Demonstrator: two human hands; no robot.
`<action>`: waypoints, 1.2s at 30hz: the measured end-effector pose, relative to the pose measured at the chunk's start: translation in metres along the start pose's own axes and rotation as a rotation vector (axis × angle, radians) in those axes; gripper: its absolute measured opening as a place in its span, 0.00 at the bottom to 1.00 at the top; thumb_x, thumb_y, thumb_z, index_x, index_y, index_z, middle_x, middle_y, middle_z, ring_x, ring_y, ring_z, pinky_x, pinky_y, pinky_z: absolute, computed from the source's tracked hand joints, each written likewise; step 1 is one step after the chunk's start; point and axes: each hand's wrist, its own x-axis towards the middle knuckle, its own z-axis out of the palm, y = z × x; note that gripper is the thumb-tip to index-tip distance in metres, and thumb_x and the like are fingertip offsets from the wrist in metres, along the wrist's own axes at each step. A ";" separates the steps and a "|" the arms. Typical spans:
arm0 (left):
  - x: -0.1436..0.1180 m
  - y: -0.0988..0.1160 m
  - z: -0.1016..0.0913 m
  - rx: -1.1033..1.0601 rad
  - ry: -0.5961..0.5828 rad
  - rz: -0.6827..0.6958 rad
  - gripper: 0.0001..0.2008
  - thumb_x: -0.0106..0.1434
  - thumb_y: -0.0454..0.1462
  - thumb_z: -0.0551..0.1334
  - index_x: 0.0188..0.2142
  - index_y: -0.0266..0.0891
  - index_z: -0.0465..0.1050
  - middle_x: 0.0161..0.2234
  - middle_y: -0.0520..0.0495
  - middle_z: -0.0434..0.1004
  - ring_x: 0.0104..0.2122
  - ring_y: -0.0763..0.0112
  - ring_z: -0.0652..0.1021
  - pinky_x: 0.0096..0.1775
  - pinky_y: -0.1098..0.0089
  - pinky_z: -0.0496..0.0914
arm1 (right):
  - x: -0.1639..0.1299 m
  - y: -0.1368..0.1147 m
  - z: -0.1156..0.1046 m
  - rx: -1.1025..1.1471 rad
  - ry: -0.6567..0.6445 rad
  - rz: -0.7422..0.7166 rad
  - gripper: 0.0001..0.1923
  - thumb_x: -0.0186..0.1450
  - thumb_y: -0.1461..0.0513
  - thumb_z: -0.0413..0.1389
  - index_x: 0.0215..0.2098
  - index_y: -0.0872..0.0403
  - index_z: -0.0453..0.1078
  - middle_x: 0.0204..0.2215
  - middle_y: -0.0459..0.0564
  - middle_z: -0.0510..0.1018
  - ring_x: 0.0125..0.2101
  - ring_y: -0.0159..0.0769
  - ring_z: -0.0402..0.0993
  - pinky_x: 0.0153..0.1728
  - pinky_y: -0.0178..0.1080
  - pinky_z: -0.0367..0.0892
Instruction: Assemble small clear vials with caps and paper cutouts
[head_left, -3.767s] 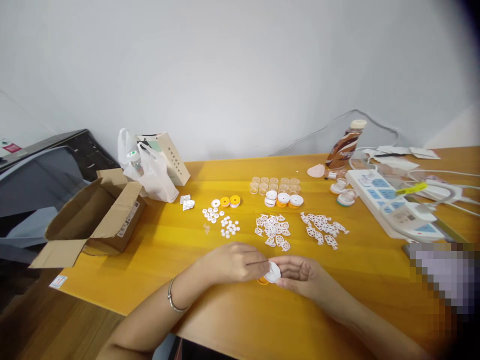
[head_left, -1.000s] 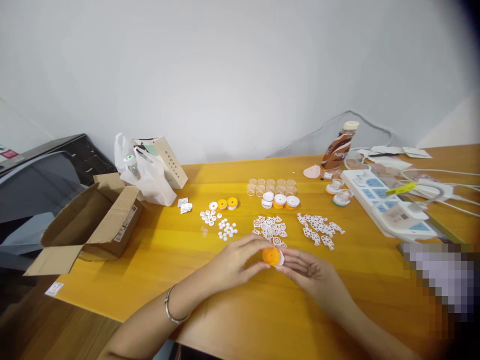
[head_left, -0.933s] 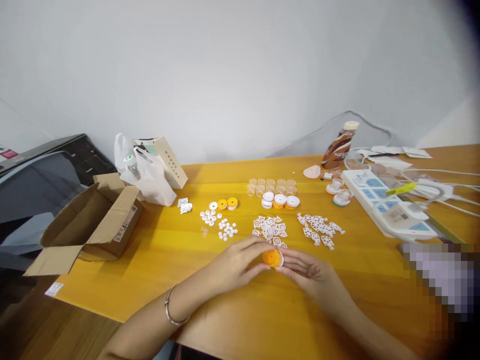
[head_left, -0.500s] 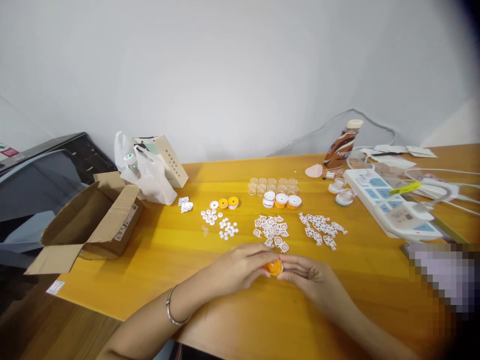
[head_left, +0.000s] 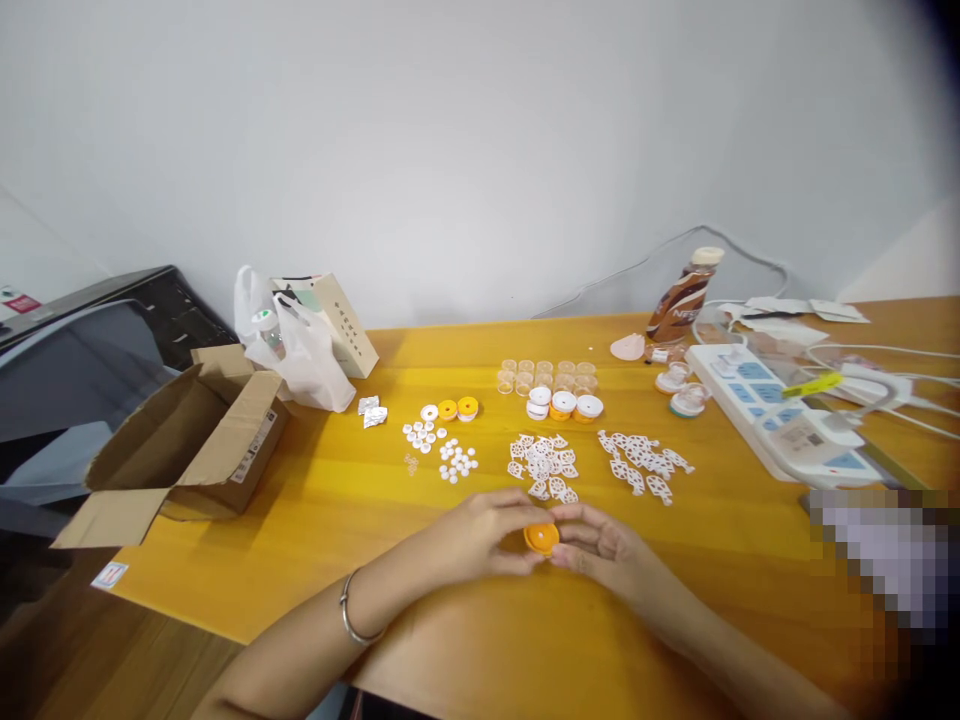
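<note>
Above the front of the table, my left hand (head_left: 491, 535) holds an orange round plastic cap (head_left: 541, 538) by its left rim. The cap's hollow side with a small hole in the middle faces me. My right hand (head_left: 604, 545) has its thumb and fingers at the cap's right rim, closed around that edge. Just beyond my hands lies a pile of white openwork plastic pieces (head_left: 541, 458), with a second pile of similar longer pieces (head_left: 645, 460) to its right. Small white round buttons (head_left: 457, 460) are spread to the left.
Stacked white and orange discs (head_left: 564, 403) stand before rows of clear cups (head_left: 546, 372). Yellow rings (head_left: 448, 409) lie left of them. A cardboard box (head_left: 217, 440) and a white plastic bag (head_left: 311, 365) are at left; a brown bottle (head_left: 682, 295) and a power strip (head_left: 765, 400) at right.
The orange cap has shifted slightly left and turned so more of its hollow side shows. The fingers of my right hand have spread a little at its rim.
</note>
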 end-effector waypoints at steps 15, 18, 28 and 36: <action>-0.015 -0.015 0.042 0.327 0.074 0.038 0.15 0.57 0.34 0.56 0.46 0.37 0.65 0.37 0.43 0.72 0.35 0.68 0.74 0.37 0.70 0.70 | -0.004 -0.006 0.002 -0.466 0.006 -0.029 0.08 0.57 0.56 0.57 0.31 0.52 0.69 0.23 0.44 0.74 0.25 0.32 0.69 0.28 0.34 0.66; -0.015 -0.013 0.041 0.342 0.068 -0.013 0.13 0.57 0.34 0.56 0.43 0.35 0.64 0.35 0.43 0.72 0.35 0.66 0.74 0.37 0.69 0.70 | -0.003 -0.002 0.001 -0.501 0.012 -0.054 0.07 0.58 0.56 0.56 0.30 0.52 0.70 0.21 0.43 0.72 0.23 0.30 0.67 0.24 0.33 0.63; -0.017 -0.008 0.022 0.285 0.057 -0.105 0.17 0.61 0.43 0.55 0.47 0.36 0.60 0.43 0.40 0.71 0.43 0.63 0.72 0.44 0.63 0.68 | 0.003 -0.025 -0.029 -0.558 0.308 -0.106 0.18 0.56 0.47 0.54 0.28 0.53 0.69 0.21 0.45 0.73 0.21 0.33 0.68 0.23 0.35 0.65; -0.015 -0.028 0.026 0.448 0.076 -0.065 0.12 0.62 0.29 0.50 0.44 0.35 0.65 0.42 0.42 0.71 0.43 0.66 0.71 0.44 0.63 0.68 | 0.006 -0.028 -0.089 -1.104 0.650 -0.072 0.20 0.54 0.43 0.52 0.26 0.51 0.63 0.19 0.48 0.72 0.20 0.39 0.69 0.21 0.38 0.61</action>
